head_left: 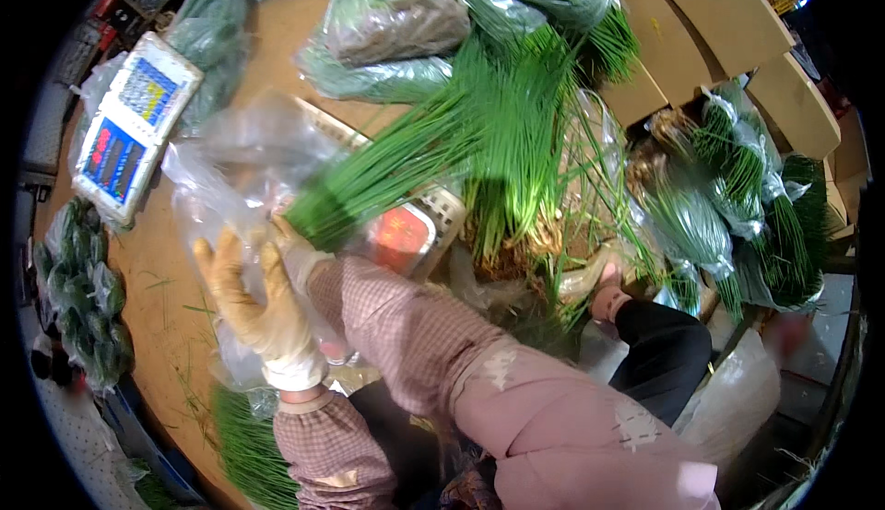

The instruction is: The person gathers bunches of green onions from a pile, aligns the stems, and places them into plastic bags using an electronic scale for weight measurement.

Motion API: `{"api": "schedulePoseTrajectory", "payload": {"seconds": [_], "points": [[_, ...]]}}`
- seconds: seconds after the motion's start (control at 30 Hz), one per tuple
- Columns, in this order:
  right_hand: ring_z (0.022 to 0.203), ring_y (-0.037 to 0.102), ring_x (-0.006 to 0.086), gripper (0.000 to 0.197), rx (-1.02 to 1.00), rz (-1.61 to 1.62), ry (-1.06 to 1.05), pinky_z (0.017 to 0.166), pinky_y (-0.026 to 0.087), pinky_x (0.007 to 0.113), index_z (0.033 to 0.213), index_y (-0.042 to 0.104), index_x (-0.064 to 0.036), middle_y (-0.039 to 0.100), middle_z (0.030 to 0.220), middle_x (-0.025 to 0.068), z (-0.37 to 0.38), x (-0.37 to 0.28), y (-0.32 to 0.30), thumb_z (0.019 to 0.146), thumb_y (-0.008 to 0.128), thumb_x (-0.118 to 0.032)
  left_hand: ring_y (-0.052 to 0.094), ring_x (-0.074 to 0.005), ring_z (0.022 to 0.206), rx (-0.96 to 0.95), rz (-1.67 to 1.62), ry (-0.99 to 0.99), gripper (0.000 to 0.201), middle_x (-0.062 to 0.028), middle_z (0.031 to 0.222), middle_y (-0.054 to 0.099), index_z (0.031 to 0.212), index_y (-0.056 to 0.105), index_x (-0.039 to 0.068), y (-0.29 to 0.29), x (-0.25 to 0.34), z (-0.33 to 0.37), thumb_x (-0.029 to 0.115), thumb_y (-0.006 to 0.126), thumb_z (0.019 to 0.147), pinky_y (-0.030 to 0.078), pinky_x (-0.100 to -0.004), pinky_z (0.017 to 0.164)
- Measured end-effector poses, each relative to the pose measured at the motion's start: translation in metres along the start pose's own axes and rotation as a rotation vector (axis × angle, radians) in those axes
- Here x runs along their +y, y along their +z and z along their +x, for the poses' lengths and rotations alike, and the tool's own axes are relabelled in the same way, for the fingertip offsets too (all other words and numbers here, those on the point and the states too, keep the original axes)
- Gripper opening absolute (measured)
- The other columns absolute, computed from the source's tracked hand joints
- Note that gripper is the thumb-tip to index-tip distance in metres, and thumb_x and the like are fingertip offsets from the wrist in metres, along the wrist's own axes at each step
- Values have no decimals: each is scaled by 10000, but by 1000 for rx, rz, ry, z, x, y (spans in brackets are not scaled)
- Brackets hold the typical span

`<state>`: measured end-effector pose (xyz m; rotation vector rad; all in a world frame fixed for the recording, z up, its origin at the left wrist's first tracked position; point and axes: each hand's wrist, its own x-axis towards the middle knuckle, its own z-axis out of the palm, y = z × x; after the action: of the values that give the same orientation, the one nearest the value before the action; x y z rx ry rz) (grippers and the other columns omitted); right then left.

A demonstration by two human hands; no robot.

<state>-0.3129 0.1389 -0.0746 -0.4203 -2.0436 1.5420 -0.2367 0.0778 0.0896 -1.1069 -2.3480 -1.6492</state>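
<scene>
Inward of the left edge of the tabletop [152, 340], green stalks [396, 164] slant beside a clear bag [198, 187], apparently propped on a basket [449, 218]. The left hand [247, 303] spreads loosely, seemingly steadying the bag; how the right hand [293, 241] grips cannot be told.

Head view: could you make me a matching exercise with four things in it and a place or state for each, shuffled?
1. Left hand
2. Right hand
3. Digital scale
4. Cardboard flaps

A. Upper right of the picture
B. At the left end of a bunch of green stalks
C. Fingers spread apart
D. Upper left of the picture

Pairs: 1-C, 2-B, 3-D, 4-A
</scene>
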Motion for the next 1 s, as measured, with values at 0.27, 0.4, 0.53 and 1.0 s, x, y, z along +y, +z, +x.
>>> {"api": "schedulePoseTrajectory", "payload": {"seconds": [0.27, 0.4, 0.53, 1.0], "points": [[771, 580, 190, 226, 521, 379, 589, 760, 488, 331, 964, 576, 11, 589, 800, 96, -160, -40, -212, 892, 500, -189, 309, -265, 1292, 27, 195, 602, 399, -136, 1348, 391, 1235, 450, 43, 4, 49, -1, 16, 496, 840, 181, -438, 1099], [1078, 510, 357, 858, 535, -623, 1124, 927, 423, 370, 1345, 243, 53, 453, 1246, 259, -286, 88, -283, 743, 695, -357, 296, -302, 1305, -421, 185, 533, 416, -134, 1355, 392, 1150, 547, 39, 43, 74, -49, -18, 538, 738, 186, -443, 1088], [1140, 468, 283, 996, 74, -822, 1571, 958, 392, 405, 1387, 170, 9, 442, 1274, 201, -247, 83, -288, 728, 623, -585, 361, -369, 1232, -633, 163, 429, 340, -150, 1270, 441, 1001, 628, 14, 66, 80, -73, -10, 583, 665, 314, -453, 1002], [998, 583, 261, 613, -10, -561, 1615, 838, 492, 354, 1325, 282, 16, 532, 1165, 220, -269, 104, -344, 796, 573, -88, 425, -387, 1189, -880, 139, 365, 304, -186, 1231, 487, 1054, 604, 35, 101, 80, -83, 11, 567, 754, 327, -456, 998]]}}
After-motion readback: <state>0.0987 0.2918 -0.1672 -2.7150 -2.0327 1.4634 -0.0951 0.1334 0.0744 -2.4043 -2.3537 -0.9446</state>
